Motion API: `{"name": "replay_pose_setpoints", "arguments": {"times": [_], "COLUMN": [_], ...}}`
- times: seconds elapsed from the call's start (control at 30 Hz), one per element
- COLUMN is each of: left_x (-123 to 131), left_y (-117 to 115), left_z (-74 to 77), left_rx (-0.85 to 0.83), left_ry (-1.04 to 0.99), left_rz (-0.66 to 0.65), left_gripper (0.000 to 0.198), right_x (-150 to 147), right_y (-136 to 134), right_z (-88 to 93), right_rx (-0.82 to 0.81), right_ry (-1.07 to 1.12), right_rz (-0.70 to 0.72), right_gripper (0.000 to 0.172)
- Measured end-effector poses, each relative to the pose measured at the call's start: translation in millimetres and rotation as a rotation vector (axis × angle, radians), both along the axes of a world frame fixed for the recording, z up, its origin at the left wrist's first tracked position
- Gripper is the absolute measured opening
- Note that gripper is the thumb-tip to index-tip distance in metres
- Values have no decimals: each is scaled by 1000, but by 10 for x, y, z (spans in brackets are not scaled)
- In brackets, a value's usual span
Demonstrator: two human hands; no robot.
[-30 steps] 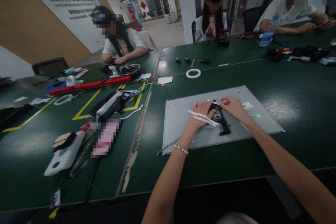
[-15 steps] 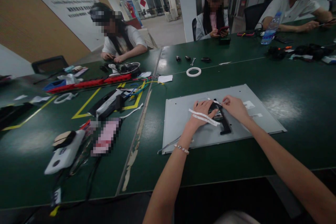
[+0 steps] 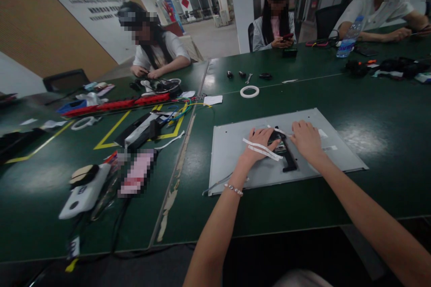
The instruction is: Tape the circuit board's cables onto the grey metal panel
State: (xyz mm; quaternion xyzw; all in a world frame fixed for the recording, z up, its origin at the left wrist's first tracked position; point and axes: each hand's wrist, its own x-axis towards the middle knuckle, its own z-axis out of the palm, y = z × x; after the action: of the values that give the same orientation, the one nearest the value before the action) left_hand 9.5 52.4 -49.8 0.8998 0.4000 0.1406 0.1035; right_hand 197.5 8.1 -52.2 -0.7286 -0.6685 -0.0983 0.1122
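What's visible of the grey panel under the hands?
The panel is a flat, pale grey rectangle, metal-looking, lying on the green table. A black part sits at its middle; left hand and right hand rest there. White labels mark its right side; a thin cable leaves its near-left corner.

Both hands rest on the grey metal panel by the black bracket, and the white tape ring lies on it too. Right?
No. The head view shows the white tape ring on the dark green table beyond the grey metal panel; the left hand and right hand rest on it by the black bracket.
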Motion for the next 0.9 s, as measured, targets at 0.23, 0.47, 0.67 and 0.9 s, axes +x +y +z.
{"name": "replay_pose_setpoints", "arguments": {"times": [0.23, 0.47, 0.67, 0.9], "left_x": [3, -31, -54, -14], "left_y": [-33, -64, -75, 30], "left_z": [35, 93, 112, 249], "left_rx": [7, -1, -52, -24], "left_ry": [18, 39, 152, 314], "left_rz": [6, 65, 69, 20], "left_gripper": [51, 50, 55, 55], "right_x": [-29, -291, -556, -576], "right_y": [9, -25, -162, -195], "right_z": [76, 136, 238, 283], "right_rx": [87, 202, 102, 80], "right_ry": [166, 552, 662, 656], "right_rz": [67, 381, 547, 563], "right_gripper": [14, 17, 18, 19]}}
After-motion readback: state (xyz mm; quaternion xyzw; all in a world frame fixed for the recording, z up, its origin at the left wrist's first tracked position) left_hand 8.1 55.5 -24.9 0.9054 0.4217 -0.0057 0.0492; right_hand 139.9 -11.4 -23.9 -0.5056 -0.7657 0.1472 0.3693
